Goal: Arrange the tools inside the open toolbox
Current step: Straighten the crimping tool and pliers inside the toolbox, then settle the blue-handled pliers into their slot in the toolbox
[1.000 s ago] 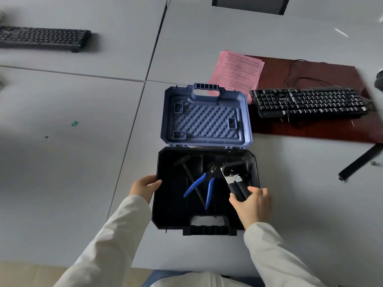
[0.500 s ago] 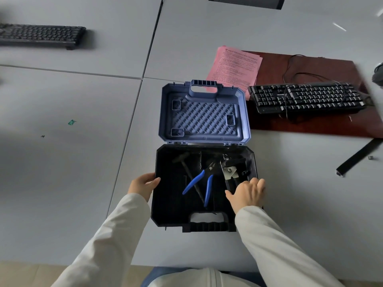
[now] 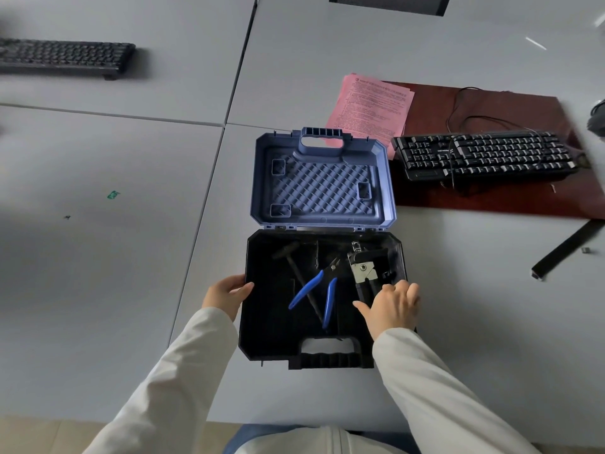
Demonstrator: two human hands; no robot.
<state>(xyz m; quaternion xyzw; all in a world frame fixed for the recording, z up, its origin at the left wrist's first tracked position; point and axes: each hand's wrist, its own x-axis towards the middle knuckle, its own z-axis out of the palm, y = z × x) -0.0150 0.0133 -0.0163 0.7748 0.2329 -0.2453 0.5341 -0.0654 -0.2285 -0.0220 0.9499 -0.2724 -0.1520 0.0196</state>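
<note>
The toolbox lies open in front of me, its black base [image 3: 262, 326] near me and its blue lid [image 3: 322, 188] folded back flat. Inside the base lie blue-handled cutters [image 3: 329, 299], a dark T-handled tool [image 3: 288, 252] and a black and silver hand riveter [image 3: 361, 268] at the right. My left hand [image 3: 226, 293] grips the base's left wall. My right hand [image 3: 391, 306] rests with its fingers spread over the riveter's black handles, hiding their lower ends.
A black keyboard [image 3: 484, 155] with a cable sits on a brown mat [image 3: 523, 204] to the right, beside pink paper [image 3: 373, 106]. A second keyboard [image 3: 65, 59] lies far left. A black strap [image 3: 569, 250] lies at the right. The table's front edge runs below the toolbox.
My right hand lowered the riveter into the right side of the base and spread its fingers over it. My left hand stayed on the left wall.
</note>
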